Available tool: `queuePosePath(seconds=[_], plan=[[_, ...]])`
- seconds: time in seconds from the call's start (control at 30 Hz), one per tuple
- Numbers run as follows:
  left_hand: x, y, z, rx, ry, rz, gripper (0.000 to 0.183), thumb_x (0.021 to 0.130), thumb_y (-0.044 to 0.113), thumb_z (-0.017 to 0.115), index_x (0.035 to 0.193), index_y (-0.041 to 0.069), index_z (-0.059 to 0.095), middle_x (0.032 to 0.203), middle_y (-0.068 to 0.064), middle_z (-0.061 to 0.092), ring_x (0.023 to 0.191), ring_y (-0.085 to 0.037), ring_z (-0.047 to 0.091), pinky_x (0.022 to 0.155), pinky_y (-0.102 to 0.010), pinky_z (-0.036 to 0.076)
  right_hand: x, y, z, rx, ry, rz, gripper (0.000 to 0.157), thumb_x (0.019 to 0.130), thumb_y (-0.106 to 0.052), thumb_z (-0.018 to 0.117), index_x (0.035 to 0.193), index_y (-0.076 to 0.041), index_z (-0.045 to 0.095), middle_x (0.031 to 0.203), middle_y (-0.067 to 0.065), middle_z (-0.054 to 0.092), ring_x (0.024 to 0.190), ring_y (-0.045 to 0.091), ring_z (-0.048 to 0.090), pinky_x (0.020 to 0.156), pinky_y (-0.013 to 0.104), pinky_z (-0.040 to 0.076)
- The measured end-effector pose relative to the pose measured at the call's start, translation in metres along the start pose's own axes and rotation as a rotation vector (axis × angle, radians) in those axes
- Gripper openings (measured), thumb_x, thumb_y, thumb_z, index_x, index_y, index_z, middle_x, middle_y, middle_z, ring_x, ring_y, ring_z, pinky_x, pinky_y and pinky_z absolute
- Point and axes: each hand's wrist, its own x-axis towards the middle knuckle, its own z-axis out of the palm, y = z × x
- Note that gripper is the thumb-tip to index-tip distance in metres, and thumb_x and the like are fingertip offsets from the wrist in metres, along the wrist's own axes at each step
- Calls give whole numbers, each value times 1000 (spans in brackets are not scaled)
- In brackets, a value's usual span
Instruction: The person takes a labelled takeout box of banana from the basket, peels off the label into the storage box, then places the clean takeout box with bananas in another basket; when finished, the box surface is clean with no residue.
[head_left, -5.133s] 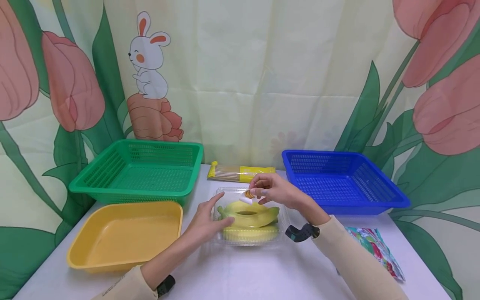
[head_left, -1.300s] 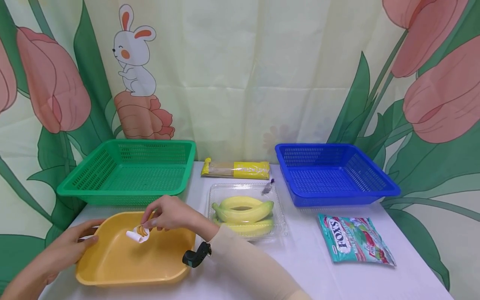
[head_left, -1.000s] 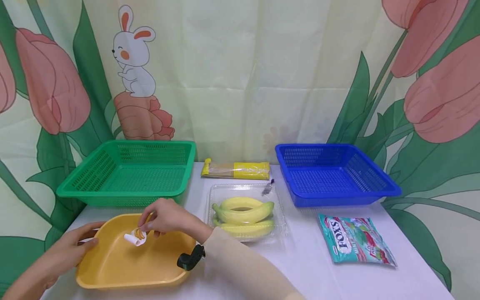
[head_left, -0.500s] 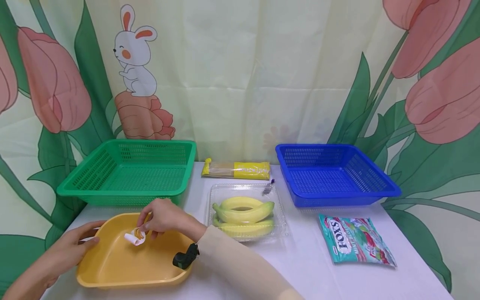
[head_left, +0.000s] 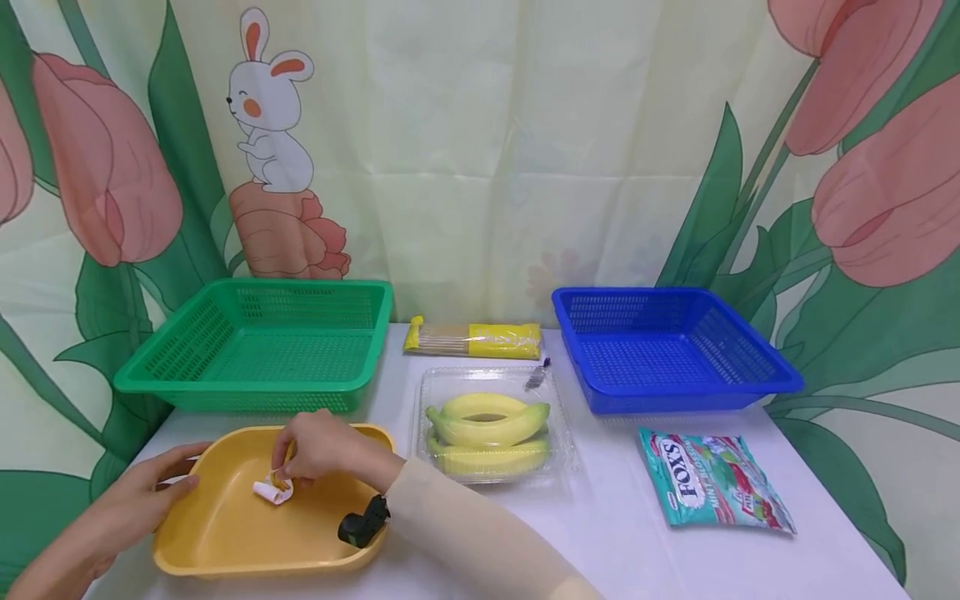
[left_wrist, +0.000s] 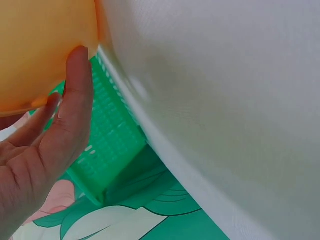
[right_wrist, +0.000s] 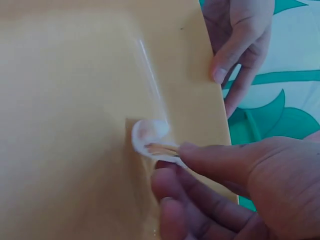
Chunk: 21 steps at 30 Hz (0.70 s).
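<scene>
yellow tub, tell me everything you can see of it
The yellow tub is smooth, solid-walled and plastic-looking, with rounded corners. It sits open side up on the white table, left of the clear box and nearer than the green basket; any tilt is hard to judge. The left grip holds its left rim. Over its interior, the right grip pinches a curled white scrap; whether that touches the tub is unclear.

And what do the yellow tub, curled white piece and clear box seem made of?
Yellow tub: probably moulded plastic, smooth and slightly glossy, given the bright streak inside. Curled white piece: perhaps paper or film, finish unclear; it rolls up thinly. Clear box: likely thin, shiny plastic, since the bananas show through.
</scene>
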Motion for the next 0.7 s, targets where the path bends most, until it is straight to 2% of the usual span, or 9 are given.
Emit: queuePosePath(seconds=[0.23, 0.47, 0.7], plan=[[3, -2, 0, -19, -2, -3, 57, 112, 11, 46, 159, -14, 25, 152, -47, 37, 120, -42, 64, 84, -35, 63, 1, 2, 1, -15, -68, 18, 5, 97, -28, 79, 93, -29, 76, 63, -10, 71, 51, 0, 61, 52, 12, 46], [6, -4, -2, -26, -13, -32, 59, 113, 12, 45, 160, -15, 23, 154, -47, 35, 120, -43, 63, 85, -38, 64, 1, 3, 1, -40, -84, 16, 2, 97, -30, 78, 98, -30, 76, 65, -12, 70, 53, 0, 62, 54, 12, 47], [4, -4, -1, -31, -16, -41, 58, 113, 11, 45, 158, -18, 24, 156, -46, 33, 123, -49, 62, 85, -37, 64, 0, 2, -1, -75, -95, 26, 8, 96, -35, 79, 102, -31, 76, 63, -14, 62, 55, 0, 57, 56, 12, 45]])
